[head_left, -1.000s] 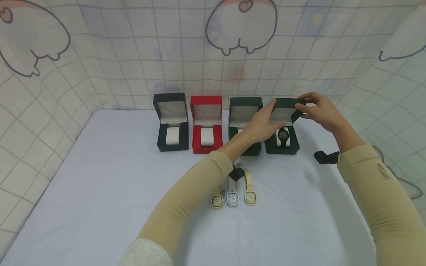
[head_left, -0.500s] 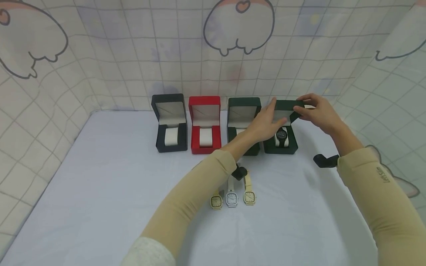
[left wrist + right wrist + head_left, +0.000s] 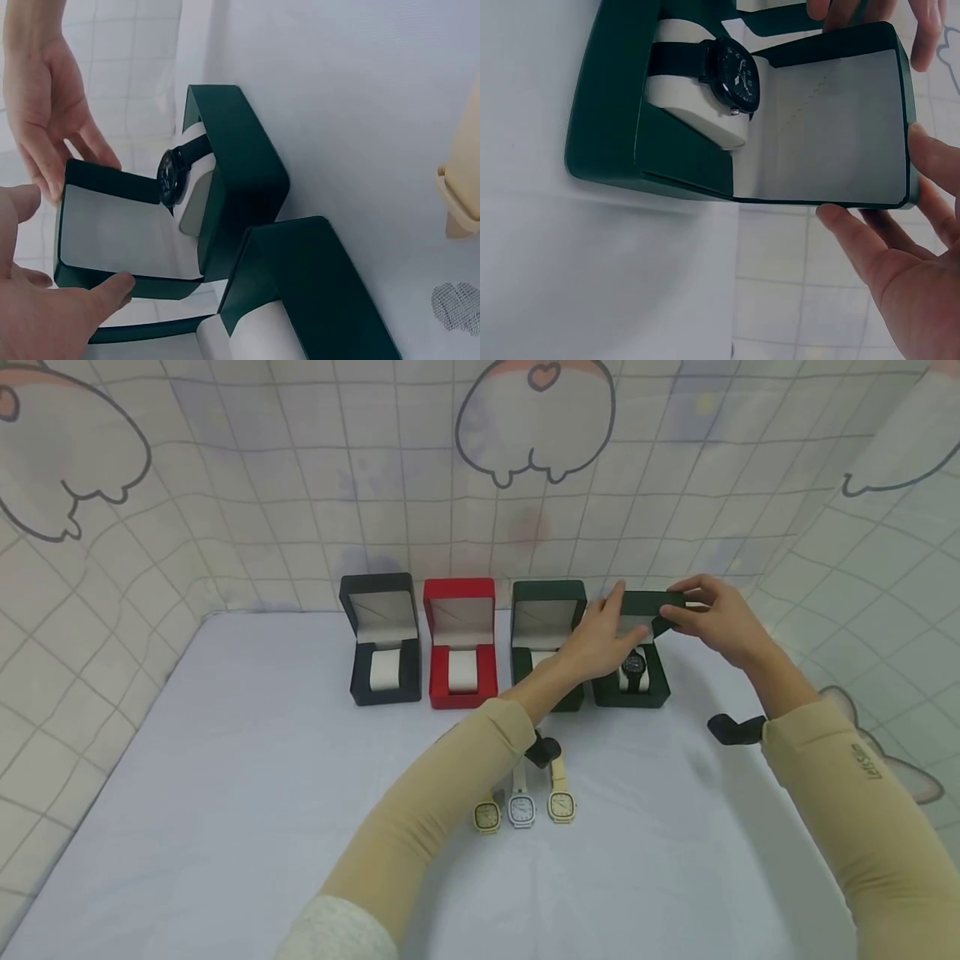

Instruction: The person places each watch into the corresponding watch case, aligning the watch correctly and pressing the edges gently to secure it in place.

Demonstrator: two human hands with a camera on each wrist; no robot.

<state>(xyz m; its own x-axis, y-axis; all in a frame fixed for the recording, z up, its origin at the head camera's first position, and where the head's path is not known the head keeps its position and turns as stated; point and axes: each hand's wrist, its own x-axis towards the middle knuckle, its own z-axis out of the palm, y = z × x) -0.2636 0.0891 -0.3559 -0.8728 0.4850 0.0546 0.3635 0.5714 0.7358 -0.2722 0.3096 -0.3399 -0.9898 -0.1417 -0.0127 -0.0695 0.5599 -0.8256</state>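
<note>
My right hand [image 3: 720,617] grips the right side of the raised lid [image 3: 649,602] of the rightmost green watch box [image 3: 618,697]. Its thumb and fingers bend over the lid's edge in the right wrist view. At the lid's left side, my left hand [image 3: 596,642] touches it with fingers extended and spread; the thumb [image 3: 112,291] lies along the side wall. Inside that box a black wristwatch [image 3: 733,75] is wrapped round a white cushion [image 3: 697,112]. The left forearm partly hides the neighbouring green watch box [image 3: 550,588].
A red watch box [image 3: 462,700] and a dark watch box [image 3: 386,696] stand with lids up, each with a white cushion. Below the left forearm lie two gold-coloured watches [image 3: 561,806] and a silver one [image 3: 521,810] on the white tabletop [image 3: 247,793]. A patterned cloth backdrop [image 3: 300,510] rises behind.
The rightmost green lid has tilted slightly forward and down, and my right hand has come down with it. My left hand stays at the lid's side. The camera view has shifted a little.
</note>
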